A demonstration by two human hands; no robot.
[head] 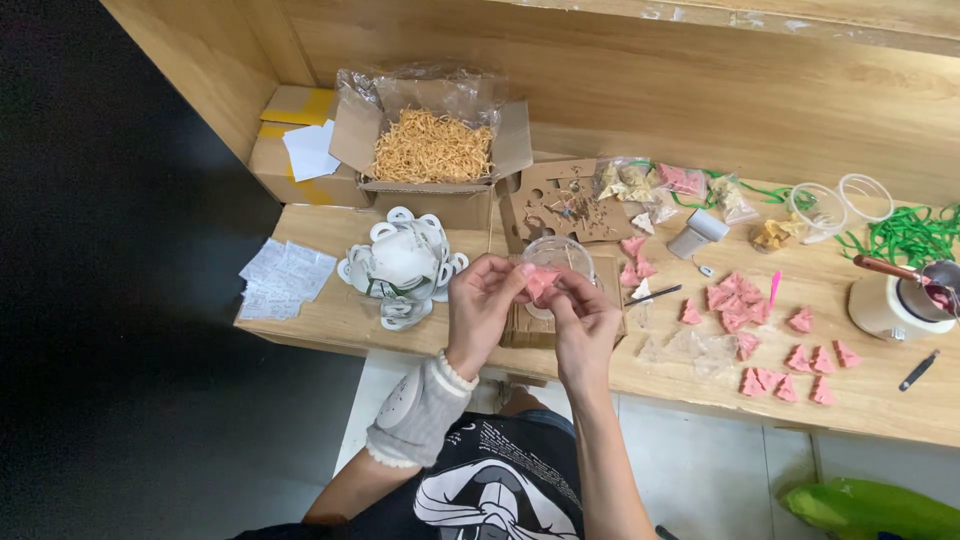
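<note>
Both my hands meet over the front edge of the wooden table [330,320], pinching one small pink pouch [541,281] between their fingertips. My left hand [482,308], with a grey knitted cuff at the wrist, holds the pouch's left side. My right hand [583,322] grips its right side. Just behind the pouch stands a clear round plastic cup [560,252] on a stack of brown cardboard pieces [525,325]. Several more pink triangular pouches [735,298] lie scattered on the table to the right.
An open cardboard box of pale yellow shredded filling [432,147] stands at the back. A pile of white lids [402,262] and white paper slips [285,277] lie left. Small filled bags [640,185], green ribbon [905,235], a white cup with a spoon [892,300] and clear lids [840,200] lie right.
</note>
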